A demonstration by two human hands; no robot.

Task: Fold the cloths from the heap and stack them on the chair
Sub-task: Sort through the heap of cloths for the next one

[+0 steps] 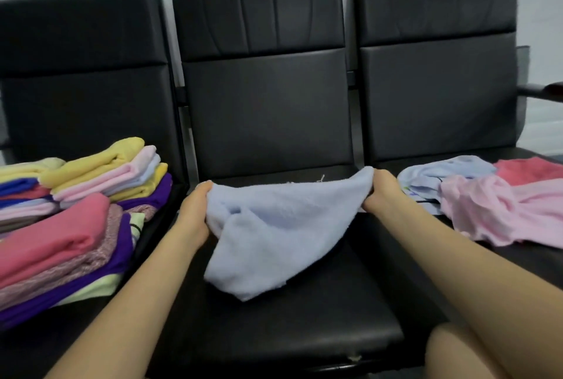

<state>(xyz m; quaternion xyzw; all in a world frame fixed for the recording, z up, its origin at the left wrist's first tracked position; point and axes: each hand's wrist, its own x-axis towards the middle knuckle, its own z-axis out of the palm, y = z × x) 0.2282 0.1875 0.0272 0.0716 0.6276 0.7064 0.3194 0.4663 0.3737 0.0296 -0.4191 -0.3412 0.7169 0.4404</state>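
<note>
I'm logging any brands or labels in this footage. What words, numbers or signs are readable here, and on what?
None can be read.
Light blue cloth, held by the left hand and right hand: plain, no label showing.
Folded stacks on the left seat: no text visible.
Unfolded heap on the right seat: one pale cloth bears dark and coloured marks, too small and blurred to read.
Black chairs: no markings.

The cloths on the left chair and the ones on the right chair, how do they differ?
The left cloths are folded and stacked in piles; the right cloths lie crumpled in a loose heap. The left cloths include yellow, purple and blue; the right cloths show only pink, coral and pale blue. Both rest on black seats.
</note>
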